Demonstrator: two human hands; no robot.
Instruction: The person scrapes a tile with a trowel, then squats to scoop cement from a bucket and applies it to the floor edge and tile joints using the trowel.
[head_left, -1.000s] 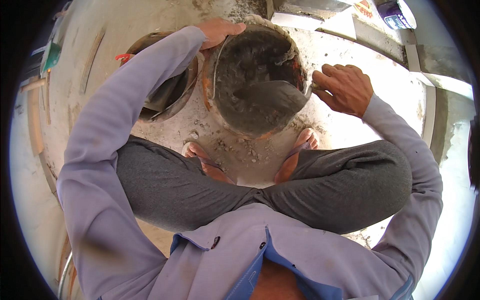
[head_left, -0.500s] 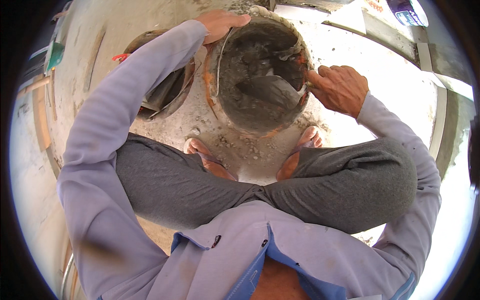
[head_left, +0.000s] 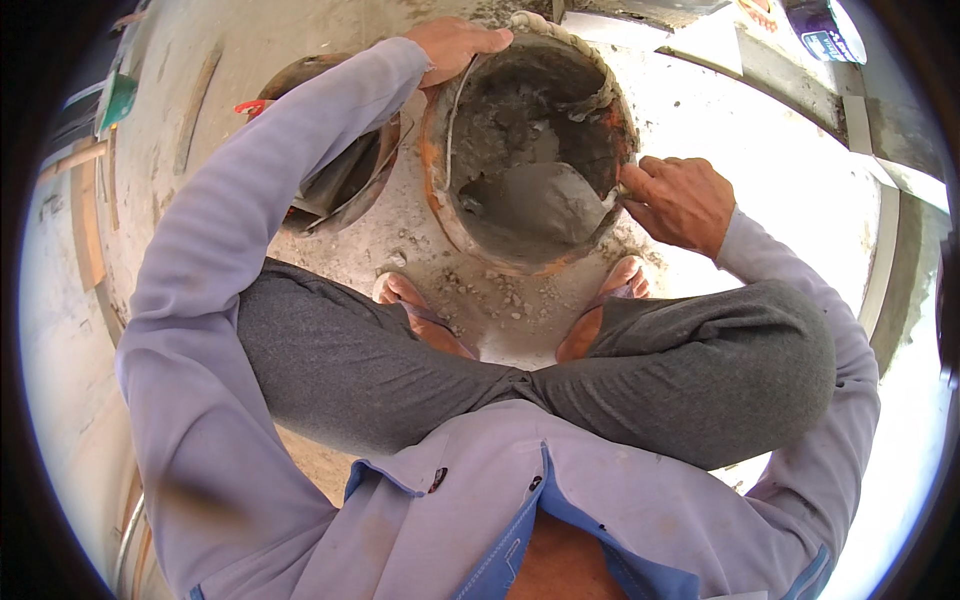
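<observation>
Evidently both hands are at the same bucket [head_left: 436,165], which stands on the floor [head_left: 700,110] just beyond the person's feet [head_left: 612,310], with orange showing through its grey-caked wall. The left hand [head_left: 455,48] lies at the far left of its rim, thumb stretched along the edge; the fingers are mostly out of sight, so I cannot tell whether they are clenched or merely resting. The right hand [head_left: 682,198] is closed around the handle end of a trowel [head_left: 555,200] at the right side of the rim, covering most of the grip. The trowel's broad grey blade reaches leftward inside the bucket, lying against a wet grey mix [head_left: 510,115] that also coats the inner wall. A thick, pale, crusted band [head_left: 565,38] runs along the far rim, and a thin wire handle [head_left: 452,125] hangs at the left. Left of this bucket, partly behind the left sleeve [head_left: 270,175], stands a second bucket [head_left: 388,165] with flat grey pieces inside and a red object [head_left: 252,106] at its left edge. Crumbs of grey debris [head_left: 490,295] lie between the feet and the bucket.
</observation>
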